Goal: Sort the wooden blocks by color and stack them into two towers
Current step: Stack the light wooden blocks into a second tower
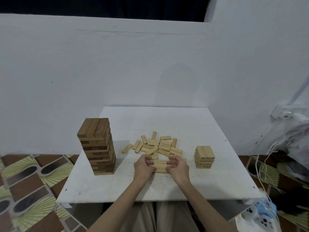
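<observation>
Blocks of pale wood, a small flat set of three [160, 166] lying side by side, sit on the white table [217, 173] near its front middle, squeezed between two hands. In the head view, the left hand [144, 166] curls its fingers against the left ends of the set, and the right hand [177, 166] curls its fingers against the right ends, so both hold the same group from opposite sides. Just behind the hands lies a loose heap of pale blocks [158, 144], some overlapping, one block [127, 148] lying a little apart to the left. On the table's left stands a tall tower of dark blocks [98, 148], upright, its top layer three blocks wide. On the right stands a short tower of pale blocks [204, 157], a few layers high, well apart from the dark one. Patterned floor covering [30, 181] shows left of the table.
</observation>
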The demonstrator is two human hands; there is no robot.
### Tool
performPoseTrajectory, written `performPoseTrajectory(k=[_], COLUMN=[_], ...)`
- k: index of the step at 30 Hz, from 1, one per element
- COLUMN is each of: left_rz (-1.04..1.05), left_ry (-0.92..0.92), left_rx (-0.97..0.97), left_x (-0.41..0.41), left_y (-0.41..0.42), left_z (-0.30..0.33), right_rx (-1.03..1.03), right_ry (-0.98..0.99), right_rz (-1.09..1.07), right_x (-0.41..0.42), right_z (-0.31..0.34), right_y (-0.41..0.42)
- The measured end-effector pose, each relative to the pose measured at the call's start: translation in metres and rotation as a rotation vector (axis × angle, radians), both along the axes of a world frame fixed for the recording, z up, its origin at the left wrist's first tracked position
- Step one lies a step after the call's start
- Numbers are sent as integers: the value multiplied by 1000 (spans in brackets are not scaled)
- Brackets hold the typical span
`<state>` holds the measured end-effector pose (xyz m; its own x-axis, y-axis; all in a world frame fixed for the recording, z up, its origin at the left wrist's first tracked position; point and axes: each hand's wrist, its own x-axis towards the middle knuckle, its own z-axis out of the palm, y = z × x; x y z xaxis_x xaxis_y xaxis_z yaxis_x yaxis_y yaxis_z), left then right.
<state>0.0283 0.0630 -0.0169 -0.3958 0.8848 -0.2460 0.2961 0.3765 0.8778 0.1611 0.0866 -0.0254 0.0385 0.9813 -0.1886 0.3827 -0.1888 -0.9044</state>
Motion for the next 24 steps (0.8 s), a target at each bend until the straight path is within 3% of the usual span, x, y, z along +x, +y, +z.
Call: performPoseTrajectory(k=[24], left_rz=[14], left_ry=[-26], left_rx=[7], left_x=[1], left_y=[-1], left_z=[1], right_rx=[1], right_ry=[23], right_rz=[-57], right_x=[-3], right_z=[2], right_y=[-3])
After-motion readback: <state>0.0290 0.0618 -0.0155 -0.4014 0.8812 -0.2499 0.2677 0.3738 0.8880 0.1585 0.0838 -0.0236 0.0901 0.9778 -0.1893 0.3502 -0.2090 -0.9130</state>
